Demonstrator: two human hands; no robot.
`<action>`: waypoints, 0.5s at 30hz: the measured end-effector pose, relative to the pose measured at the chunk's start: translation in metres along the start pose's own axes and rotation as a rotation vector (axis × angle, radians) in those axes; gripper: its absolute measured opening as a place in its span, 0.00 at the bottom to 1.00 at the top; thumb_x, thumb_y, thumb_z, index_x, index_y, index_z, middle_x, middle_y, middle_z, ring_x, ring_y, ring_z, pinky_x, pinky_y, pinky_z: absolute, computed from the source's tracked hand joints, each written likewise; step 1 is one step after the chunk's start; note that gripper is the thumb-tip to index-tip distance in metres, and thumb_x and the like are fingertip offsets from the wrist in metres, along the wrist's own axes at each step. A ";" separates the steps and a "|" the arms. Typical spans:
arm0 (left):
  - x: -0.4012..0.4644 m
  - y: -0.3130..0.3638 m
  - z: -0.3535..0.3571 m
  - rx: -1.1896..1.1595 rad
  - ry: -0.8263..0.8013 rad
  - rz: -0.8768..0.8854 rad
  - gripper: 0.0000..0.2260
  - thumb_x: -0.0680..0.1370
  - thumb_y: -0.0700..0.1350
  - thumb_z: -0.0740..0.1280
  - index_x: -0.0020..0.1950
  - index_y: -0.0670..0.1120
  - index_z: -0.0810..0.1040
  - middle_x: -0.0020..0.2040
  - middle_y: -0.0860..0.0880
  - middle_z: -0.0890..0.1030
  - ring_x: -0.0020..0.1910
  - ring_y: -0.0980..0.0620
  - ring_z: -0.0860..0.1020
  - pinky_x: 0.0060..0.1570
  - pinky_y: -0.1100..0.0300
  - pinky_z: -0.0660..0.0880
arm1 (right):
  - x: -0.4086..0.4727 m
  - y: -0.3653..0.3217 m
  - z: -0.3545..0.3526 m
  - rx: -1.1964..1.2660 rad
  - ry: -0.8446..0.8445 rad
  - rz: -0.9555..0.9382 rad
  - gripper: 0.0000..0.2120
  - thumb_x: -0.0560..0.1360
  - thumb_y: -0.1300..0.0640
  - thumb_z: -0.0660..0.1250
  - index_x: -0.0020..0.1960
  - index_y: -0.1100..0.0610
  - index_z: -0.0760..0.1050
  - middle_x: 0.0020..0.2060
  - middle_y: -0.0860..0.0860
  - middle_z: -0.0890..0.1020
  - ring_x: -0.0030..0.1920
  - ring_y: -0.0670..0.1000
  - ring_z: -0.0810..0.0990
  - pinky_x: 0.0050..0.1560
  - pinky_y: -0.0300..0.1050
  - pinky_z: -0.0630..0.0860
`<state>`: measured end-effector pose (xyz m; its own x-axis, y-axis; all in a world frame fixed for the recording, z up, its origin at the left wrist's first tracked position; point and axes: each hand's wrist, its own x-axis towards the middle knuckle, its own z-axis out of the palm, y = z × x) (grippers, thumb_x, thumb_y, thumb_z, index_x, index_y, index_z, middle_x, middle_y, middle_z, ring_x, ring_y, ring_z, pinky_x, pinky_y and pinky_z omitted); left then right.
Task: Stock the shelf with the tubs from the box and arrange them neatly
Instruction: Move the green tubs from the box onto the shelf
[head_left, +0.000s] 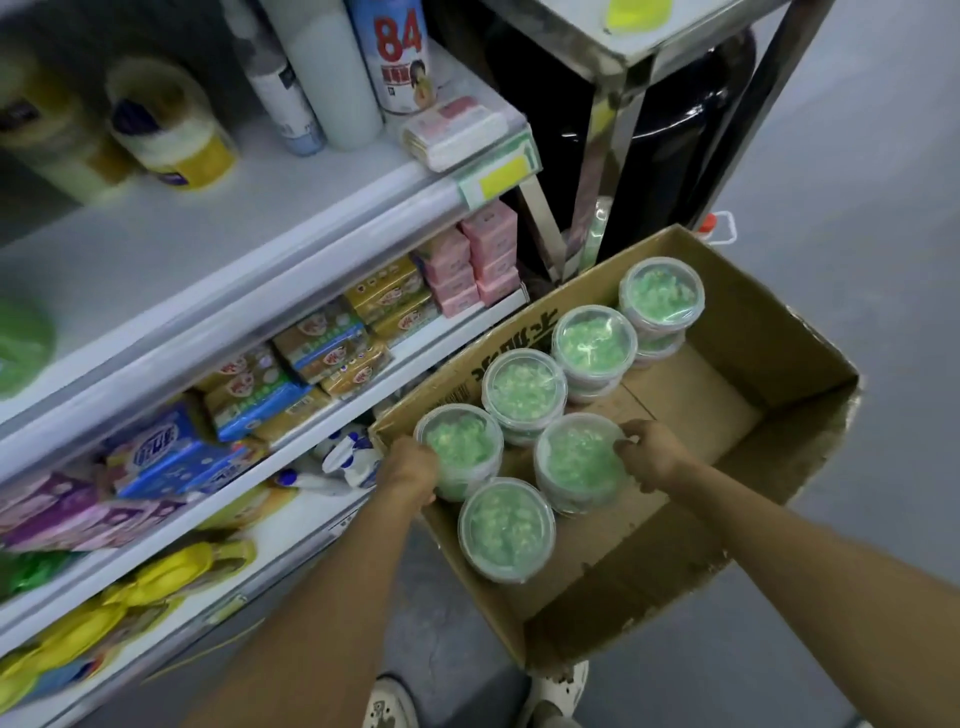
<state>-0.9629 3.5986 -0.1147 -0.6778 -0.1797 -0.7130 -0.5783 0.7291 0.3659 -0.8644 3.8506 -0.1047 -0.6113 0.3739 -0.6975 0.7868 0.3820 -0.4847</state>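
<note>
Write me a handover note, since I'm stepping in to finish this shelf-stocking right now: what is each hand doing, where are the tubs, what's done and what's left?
Left hand: gripping the side of the near-left tub in the cardboard box.
Right hand: fingers on the rim of the tub beside it.
Tubs: six green-filled stacks visible from above, all in the box's left half; some sit on a second layer. Box stands on the floor beside the shelf.
Done: no such tub clearly visible on the shelf.
Left: lift the tubs out, place them on the shelf, line them up neatly.

Both forearms are bare with no sleeves showing, and the hands (410, 467) wear no gloves, above white shoes (389, 701) with dark marks.
</note>
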 end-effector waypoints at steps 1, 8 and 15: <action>-0.002 0.001 -0.004 -0.059 0.005 0.007 0.14 0.81 0.44 0.57 0.61 0.38 0.73 0.46 0.41 0.78 0.35 0.45 0.76 0.30 0.56 0.77 | -0.003 -0.003 -0.005 0.011 -0.009 0.011 0.15 0.79 0.60 0.57 0.64 0.63 0.71 0.47 0.59 0.78 0.35 0.54 0.75 0.28 0.43 0.72; -0.053 -0.002 -0.053 -0.403 0.045 0.152 0.12 0.80 0.47 0.58 0.49 0.41 0.77 0.30 0.45 0.75 0.20 0.50 0.71 0.25 0.59 0.72 | -0.046 -0.043 -0.054 0.223 -0.006 -0.083 0.06 0.77 0.59 0.61 0.45 0.60 0.75 0.30 0.55 0.71 0.28 0.51 0.66 0.28 0.43 0.64; -0.135 0.004 -0.131 -0.607 0.190 0.334 0.10 0.80 0.46 0.60 0.41 0.46 0.76 0.26 0.48 0.71 0.19 0.51 0.71 0.20 0.62 0.69 | -0.116 -0.128 -0.100 0.367 -0.001 -0.295 0.16 0.76 0.61 0.63 0.29 0.58 0.68 0.21 0.54 0.66 0.23 0.51 0.61 0.25 0.40 0.57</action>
<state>-0.9329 3.5394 0.0616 -0.8980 -0.1628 -0.4087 -0.4392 0.2791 0.8539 -0.9031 3.8430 0.0913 -0.8131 0.2936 -0.5026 0.5580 0.1471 -0.8167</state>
